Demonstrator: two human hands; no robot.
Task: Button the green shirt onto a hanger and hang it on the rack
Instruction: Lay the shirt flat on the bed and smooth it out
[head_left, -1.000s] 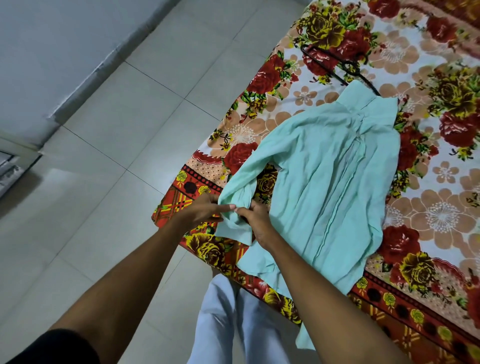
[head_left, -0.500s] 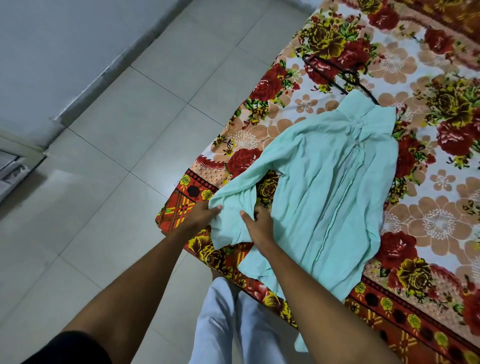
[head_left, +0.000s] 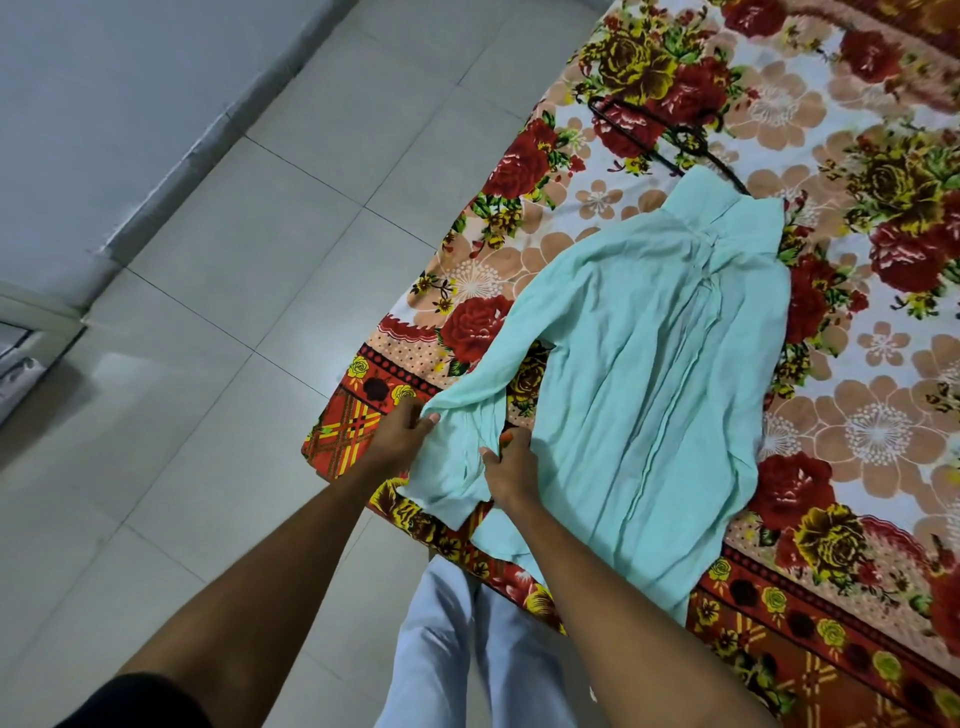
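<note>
- Left hand (head_left: 400, 434), lower centre of the frame: fingers (head_left: 423, 423) closed on the outer edge of a pale green sleeve cuff (head_left: 457, 467).
- Right hand (head_left: 509, 465), just right of the left: thumb and fingers pinched shut on the inner edge of the same cuff, knuckles facing up.
- Between the two hands: cuff fabric pulled into a loose, wrinkled span, its lower end drooping past the bed edge.
- Running up and right from the cuff: the sleeve, joining the green shirt (head_left: 660, 374).
- Centre right of the frame: shirt lying flat and creased on a floral bedspread (head_left: 857, 441), collar toward the upper right, hem hanging over the near edge.
- Just above the collar, upper right: a black hanger (head_left: 680, 137) lying on the bedspread, its lower part slipping under the collar.
- Bare forearms reaching in from the bottom edge; a dark sleeve at the lower left corner.
- Bottom centre: light trousers (head_left: 452, 649) standing against the bed.
- Left half of the frame: pale tiled floor (head_left: 234, 286), a grey wall in the upper left.
</note>
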